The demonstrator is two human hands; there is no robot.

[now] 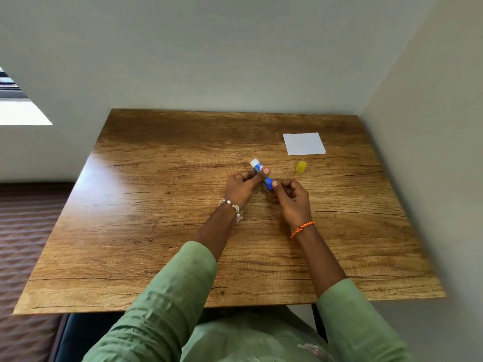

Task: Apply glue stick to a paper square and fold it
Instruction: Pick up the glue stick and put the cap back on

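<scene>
Fingers (pixel 264 172) of both hands grip uncapped blue glue stick (pixel 261 173), white tip exposed.

Soft daylight from left, edges warped

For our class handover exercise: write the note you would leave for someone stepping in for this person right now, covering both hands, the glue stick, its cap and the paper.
Left hand: holds the glue stick by its upper body, white glue end pointing away.
Right hand: pinches the stick's bottom end, perhaps to twist it.
Yellow cap: off, lying on the table to the right.
Paper square: flat and unfolded, beyond the cap, untouched by either hand.
Done: cap removed.
Left: spread glue on the paper, then fold it.
</scene>
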